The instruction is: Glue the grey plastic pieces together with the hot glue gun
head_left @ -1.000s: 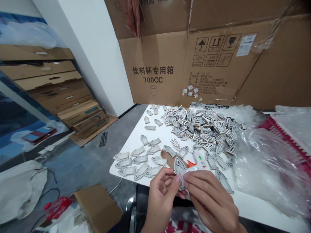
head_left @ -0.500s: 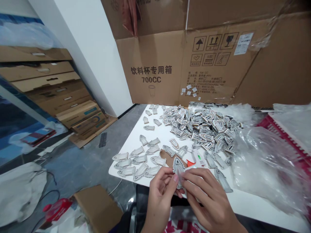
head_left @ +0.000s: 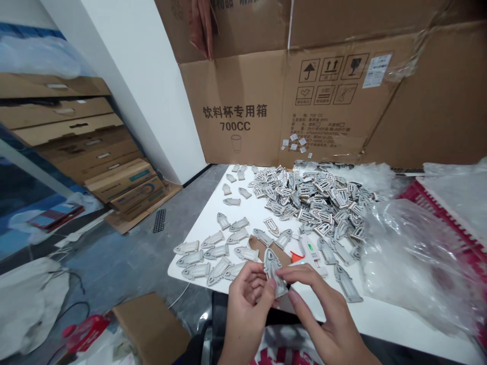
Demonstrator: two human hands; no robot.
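My left hand (head_left: 249, 291) is closed around a grey, pointed, flat piece (head_left: 272, 266), held tip up above the table's front edge. The thumb lies over its near face and the fingers curl behind. My right hand (head_left: 317, 299) is beside it, thumb and index finger apart; the index fingertip is at the piece's right edge. Similar grey pieces (head_left: 196, 270) lie spread out singly on the white table (head_left: 228, 220) to the left. A large heap of such pieces (head_left: 323, 195), some with brown-and-white patterned faces, covers the back middle.
Behind my hands lie a white device with a green display (head_left: 310, 248), an orange item (head_left: 297, 256) and a brown card (head_left: 256, 245). Clear plastic bags (head_left: 411, 263) and a magenta crate (head_left: 449, 218) are at right. A tall cardboard sheet (head_left: 243, 81) stands behind the table.
My right hand's fingers have drawn back from the face of the piece and spread apart. More of the piece shows, and it sits slightly further left in my left hand.
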